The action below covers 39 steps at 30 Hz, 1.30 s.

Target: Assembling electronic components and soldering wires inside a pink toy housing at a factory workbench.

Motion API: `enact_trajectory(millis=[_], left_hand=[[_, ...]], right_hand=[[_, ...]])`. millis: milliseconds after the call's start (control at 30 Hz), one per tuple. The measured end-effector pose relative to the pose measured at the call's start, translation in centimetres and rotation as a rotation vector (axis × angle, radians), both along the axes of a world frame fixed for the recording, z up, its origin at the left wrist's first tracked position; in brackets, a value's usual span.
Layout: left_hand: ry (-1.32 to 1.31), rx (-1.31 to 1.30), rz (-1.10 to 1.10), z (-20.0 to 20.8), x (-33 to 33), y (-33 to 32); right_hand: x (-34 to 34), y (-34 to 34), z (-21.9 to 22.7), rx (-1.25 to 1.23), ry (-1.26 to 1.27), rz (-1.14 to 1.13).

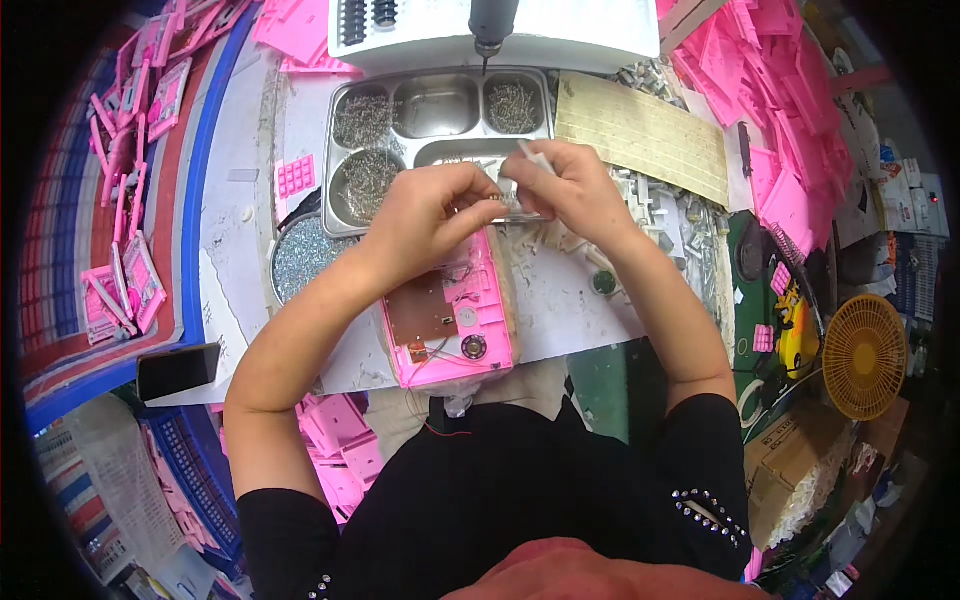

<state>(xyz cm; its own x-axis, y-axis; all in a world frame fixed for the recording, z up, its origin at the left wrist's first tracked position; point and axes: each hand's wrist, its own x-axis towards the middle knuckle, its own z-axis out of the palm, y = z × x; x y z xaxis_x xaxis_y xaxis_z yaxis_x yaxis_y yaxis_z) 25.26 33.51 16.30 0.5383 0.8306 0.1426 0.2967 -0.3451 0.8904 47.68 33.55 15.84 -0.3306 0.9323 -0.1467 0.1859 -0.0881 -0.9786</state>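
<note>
My left hand (435, 212) is closed in a pinch over the front of a metal compartment tray (437, 110). A tiny thing may be between its fingertips, too small to make out. Close beside it, my right hand (572, 192) is closed on a small white plastic piece (536, 157) that sticks up past the fingers. The two sets of fingertips almost meet. Below them lies an open pink plastic housing (492, 348), with a brown board, thin wires and a round dark part inside. Small metal springs or screws (365, 183) fill several tray compartments.
An electric screwdriver (489, 30) hangs above the tray, bit downward. At left stand a bowl of small metal parts (303, 258) and a dark phone (178, 371). White plastic pieces (655, 205) lie heaped at right, under a yellowish board (640, 130). Pink parts (775, 110) pile up beyond.
</note>
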Motion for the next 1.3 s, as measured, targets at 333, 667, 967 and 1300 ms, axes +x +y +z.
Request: enact_trajectory(millis=[333, 667, 967, 1300], left_hand=[[0.021, 0.354, 0.044, -1.2, -0.4, -0.2], [-0.437, -0.860, -0.137, 0.2, -0.7, -0.5], [-0.442, -1.076, 0.111, -0.9, 0.3, 0.3], [-0.135, -0.109, 0.112, -0.6, 0.8, 0.6]], right_hand=[[-0.6, -1.1, -0.3, 0.128, 0.041, 0.016], [-0.9, -1.8, -0.9, 0.253, 0.164, -0.014], [0.1, -0.7, -3.4, 0.922, -0.223, 0.011], [-1.0, 0.0, -1.0, -0.193, 0.245, -0.051]])
